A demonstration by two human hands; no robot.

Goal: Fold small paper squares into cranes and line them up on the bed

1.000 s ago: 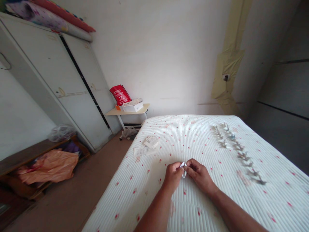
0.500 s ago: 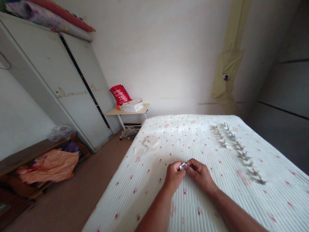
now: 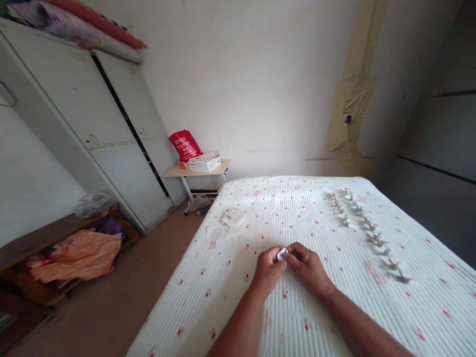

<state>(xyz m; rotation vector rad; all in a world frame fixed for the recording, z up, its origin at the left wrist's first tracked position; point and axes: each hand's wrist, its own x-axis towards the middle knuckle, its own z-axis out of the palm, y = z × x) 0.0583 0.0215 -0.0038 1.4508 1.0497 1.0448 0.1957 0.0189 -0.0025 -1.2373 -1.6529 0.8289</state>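
Observation:
A small folded piece of white paper (image 3: 281, 254) is pinched between both hands over the bed. My left hand (image 3: 268, 267) closes on its left side, and my right hand (image 3: 307, 265) grips it from the right with thumb and fingers. Fingers cover much of the paper, so its exact folded shape is unclear. To the left lie several square sheets of printed paper (image 3: 233, 218), some in a loose stack. On the right, several small folded paper figures (image 3: 375, 240) stand in rows; they look like paper cranes, though blurred.
The bed (image 3: 282, 307) has a white ribbed cover with red flower spots. Beyond its far left corner a small table (image 3: 174, 172) carries a red bag (image 3: 185, 145) and a white box (image 3: 205, 164). A wardrobe (image 3: 111, 124) and a low wooden bench (image 3: 33, 238) stand at left.
The folded paper between my fingers shows slightly more of its white face. My right fingers have shifted a little upward; the rest stays in place.

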